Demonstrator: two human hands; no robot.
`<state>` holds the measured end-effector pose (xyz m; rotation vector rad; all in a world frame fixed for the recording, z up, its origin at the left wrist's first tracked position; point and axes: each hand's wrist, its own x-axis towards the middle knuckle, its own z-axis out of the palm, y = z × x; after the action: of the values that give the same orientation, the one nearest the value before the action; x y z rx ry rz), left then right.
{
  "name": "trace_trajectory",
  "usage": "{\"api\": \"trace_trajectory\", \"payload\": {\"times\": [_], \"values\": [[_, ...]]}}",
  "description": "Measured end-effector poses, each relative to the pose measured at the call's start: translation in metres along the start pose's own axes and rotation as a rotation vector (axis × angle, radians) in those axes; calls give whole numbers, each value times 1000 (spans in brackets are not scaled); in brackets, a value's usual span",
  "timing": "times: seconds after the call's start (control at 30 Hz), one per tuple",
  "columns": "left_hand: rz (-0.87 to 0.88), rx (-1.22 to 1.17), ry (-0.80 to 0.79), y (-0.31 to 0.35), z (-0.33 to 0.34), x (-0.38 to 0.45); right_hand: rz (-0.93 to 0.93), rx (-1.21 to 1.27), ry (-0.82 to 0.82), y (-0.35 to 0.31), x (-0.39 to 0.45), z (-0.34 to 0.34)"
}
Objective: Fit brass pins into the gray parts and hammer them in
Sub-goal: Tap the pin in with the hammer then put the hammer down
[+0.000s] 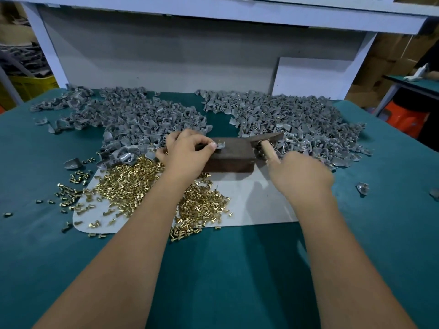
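My left hand (187, 153) pinches a small gray part (219, 145) with a brass pin in it, holding it on top of a dark brown block (231, 160). My right hand (300, 176) grips the wooden handle of a hammer (267, 149); its dark head lies just right of the block's far corner. Loose brass pins (133, 184) are spread over a white sheet (256, 200) and the green mat under my left forearm. One heap of gray parts (133, 117) lies at the back left, another heap of gray parts (292, 119) at the back right.
The green table mat (225, 269) reaches to the near edge. A gray back panel (166, 62) and a white board (316, 74) stand behind the heaps. Stray gray parts (362, 188) lie at the right. A yellow crate (31, 86) sits off the table, far left.
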<state>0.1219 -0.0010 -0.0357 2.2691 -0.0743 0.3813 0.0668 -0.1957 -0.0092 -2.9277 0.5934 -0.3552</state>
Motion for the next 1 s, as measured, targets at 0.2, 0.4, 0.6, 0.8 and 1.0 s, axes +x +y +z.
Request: {"api": "trace_trajectory", "payload": {"times": [0.2,0.4,0.6,0.8,1.0], "values": [[1,48,122,4,4,-6,-20,114,-46,8,-17,-1],[-10,96,177,5,6,-9,-120,247,232,5,-24,-19],[-3,131,305,9,11,-10,-286,118,342,-5,-42,-25],[6,139,288,6,14,-8,-244,160,367,-9,-52,-17],[-14,130,258,7,14,-7,-286,79,239,-4,-52,-18]]}}
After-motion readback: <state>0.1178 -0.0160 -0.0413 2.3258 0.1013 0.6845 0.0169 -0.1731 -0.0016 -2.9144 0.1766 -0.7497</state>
